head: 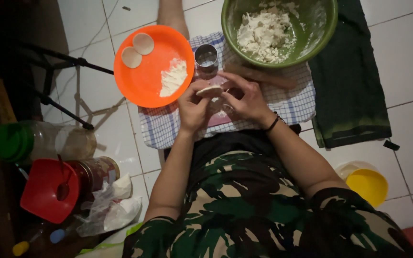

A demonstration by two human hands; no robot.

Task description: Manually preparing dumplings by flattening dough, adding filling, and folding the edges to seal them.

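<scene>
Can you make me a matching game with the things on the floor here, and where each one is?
Things:
1. Small round disc of white dough
2. Two flat round dough discs
3. Lumpy white dough
4. Small shiny metal ring cutter

Places:
A. In the big green bowl
B. On the checked cloth, between plate and bowl
C. Between the left hand and right hand
D. On the round orange plate

Pairs: 1-C, 2-D, 3-A, 4-B
</scene>
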